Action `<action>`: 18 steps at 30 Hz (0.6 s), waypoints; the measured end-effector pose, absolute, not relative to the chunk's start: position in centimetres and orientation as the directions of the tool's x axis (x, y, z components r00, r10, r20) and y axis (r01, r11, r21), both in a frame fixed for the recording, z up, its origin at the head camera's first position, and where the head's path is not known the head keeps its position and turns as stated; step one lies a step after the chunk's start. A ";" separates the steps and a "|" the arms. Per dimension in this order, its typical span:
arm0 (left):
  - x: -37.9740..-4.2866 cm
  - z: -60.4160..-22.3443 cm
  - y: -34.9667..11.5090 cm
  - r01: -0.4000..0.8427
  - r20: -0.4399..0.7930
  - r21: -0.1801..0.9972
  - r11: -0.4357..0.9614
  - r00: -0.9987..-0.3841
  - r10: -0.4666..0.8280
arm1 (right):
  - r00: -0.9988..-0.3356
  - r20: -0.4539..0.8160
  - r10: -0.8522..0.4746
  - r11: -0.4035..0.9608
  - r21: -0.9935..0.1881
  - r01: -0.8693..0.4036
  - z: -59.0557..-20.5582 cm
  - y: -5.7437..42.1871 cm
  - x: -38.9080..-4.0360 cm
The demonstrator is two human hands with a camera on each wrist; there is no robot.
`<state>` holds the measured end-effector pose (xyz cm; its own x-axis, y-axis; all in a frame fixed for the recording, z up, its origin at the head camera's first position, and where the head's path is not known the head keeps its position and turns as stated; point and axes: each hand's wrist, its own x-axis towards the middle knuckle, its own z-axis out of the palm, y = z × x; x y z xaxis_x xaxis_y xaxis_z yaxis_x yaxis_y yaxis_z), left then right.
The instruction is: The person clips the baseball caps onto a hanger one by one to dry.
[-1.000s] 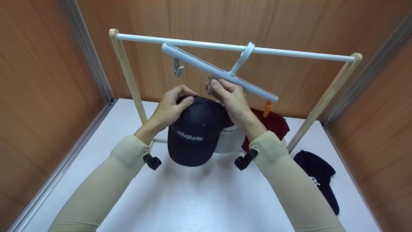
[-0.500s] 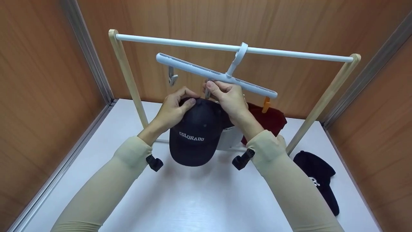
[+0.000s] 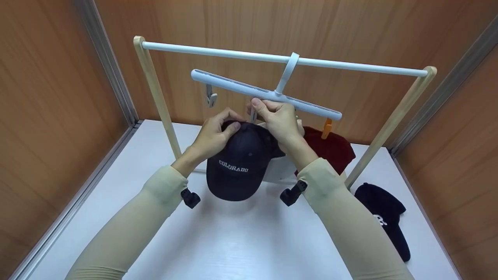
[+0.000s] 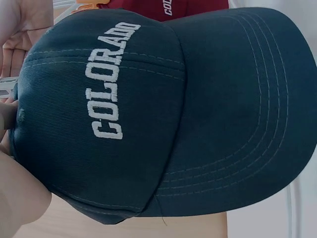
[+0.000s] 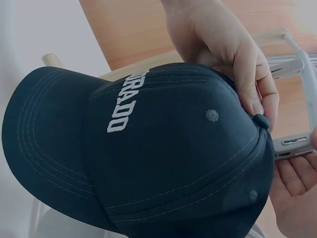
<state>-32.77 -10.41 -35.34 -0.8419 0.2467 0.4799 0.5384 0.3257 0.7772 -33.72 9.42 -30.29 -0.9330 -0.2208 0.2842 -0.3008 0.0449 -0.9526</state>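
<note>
A dark cap spans most of the view, its brim to the right, with white letters reading COLORADO slanting up its front. Rows of stitching curve around the brim. The left hand, partly cut off at lower left, touches the crown. At upper left shows part of the right hand, near a pale clip. Behind, a red cap and an orange clip peek in.
</note>
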 end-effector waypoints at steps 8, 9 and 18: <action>-32.9 -35.6 -10.2 0.528 0.473 0.785 0.324 -0.848 0.239 | -0.931 0.303 -0.206 0.029 -0.949 -0.315 -30.3 9.3 -33.7; -32.9 -35.6 -10.2 0.526 0.470 0.787 0.322 -0.850 0.238 | -0.930 0.305 -0.204 0.025 -0.948 -0.316 -30.3 9.2 -33.7; -31.0 -33.5 -9.3 0.560 0.499 0.772 0.301 -0.827 0.259 | -0.923 0.339 -0.183 0.039 -0.935 -0.351 -30.4 9.0 -33.7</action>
